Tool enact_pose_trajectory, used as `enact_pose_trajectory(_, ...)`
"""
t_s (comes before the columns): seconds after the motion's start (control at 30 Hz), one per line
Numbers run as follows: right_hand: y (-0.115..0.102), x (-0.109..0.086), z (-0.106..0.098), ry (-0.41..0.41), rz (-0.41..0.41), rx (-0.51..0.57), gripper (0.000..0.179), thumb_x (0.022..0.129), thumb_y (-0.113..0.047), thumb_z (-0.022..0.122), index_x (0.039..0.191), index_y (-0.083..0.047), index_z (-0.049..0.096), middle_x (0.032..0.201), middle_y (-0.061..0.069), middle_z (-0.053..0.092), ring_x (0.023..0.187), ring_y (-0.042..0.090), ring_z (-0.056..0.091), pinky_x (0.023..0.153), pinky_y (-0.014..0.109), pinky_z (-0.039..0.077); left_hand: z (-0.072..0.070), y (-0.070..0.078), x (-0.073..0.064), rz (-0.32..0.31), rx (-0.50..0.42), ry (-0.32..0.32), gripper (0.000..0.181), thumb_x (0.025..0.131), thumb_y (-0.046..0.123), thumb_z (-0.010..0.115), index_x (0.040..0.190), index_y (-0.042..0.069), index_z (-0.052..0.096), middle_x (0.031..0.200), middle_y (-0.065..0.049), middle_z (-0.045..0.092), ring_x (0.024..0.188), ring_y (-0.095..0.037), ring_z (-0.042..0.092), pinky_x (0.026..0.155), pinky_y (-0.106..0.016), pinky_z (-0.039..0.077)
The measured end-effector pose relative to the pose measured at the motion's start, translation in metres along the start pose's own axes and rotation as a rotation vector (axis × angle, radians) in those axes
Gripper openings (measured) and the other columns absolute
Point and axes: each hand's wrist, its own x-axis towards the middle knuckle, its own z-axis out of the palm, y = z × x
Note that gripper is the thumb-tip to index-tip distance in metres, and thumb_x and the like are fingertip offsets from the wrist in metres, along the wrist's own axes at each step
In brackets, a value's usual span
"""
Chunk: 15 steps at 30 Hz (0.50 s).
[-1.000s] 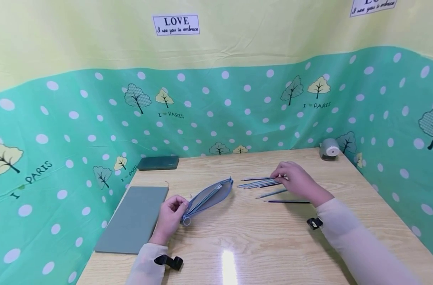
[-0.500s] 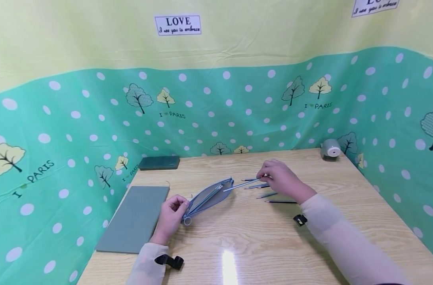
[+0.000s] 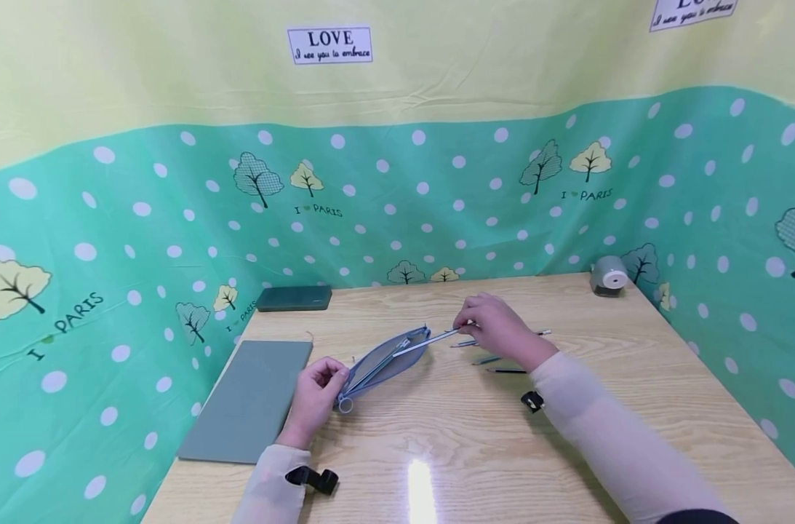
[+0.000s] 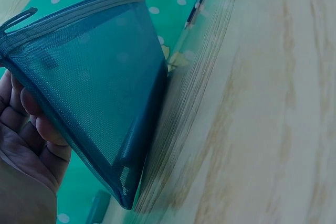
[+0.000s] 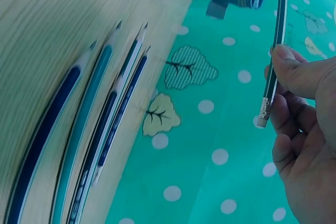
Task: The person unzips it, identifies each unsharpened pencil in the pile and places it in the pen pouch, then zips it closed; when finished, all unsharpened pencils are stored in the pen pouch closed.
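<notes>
My left hand pinches the near end of a blue mesh zip pencil case, which stands with its top unzipped. Some pencils lie inside it, seen through the opening in the head view. Between thumb and fingers, my right hand holds a pencil near its eraser end. This pencil slants down to the left, its front part over the pouch's opening. Several more pencils, among them a teal pencil and a dark blue pencil, lie on the table below my right hand.
A grey-green flat notebook lies left of my left hand. Behind it, a dark green box sits by the curtain. A pencil sharpener stands at the table's back right corner.
My right hand has picked a pencil from the loose group and carried it left, its front part now over the pouch's opening. My left hand keeps its hold on the pencil case.
</notes>
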Motion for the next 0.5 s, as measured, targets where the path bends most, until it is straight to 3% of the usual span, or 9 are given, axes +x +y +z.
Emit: enact_pose_trajectory(0.5, -0.027, 0.024, 0.027, -0.001, -0.08, 0.017, 0.012, 0.087, -0.01, 0.086, 0.094, -0.02, 0.083, 0.09, -0.008, 0.063, 0.086, 0.015, 0.053, 0.083, 0.039, 0.046, 0.0, 0.002, 0.0, -0.004, 0.006, 0.004, 0.009, 0.1, 0.001, 0.068, 0.091, 0.0, 0.07, 0.084, -0.018, 0.066, 0.067, -0.012, 0.054, 0.06, -0.024, 0.044)
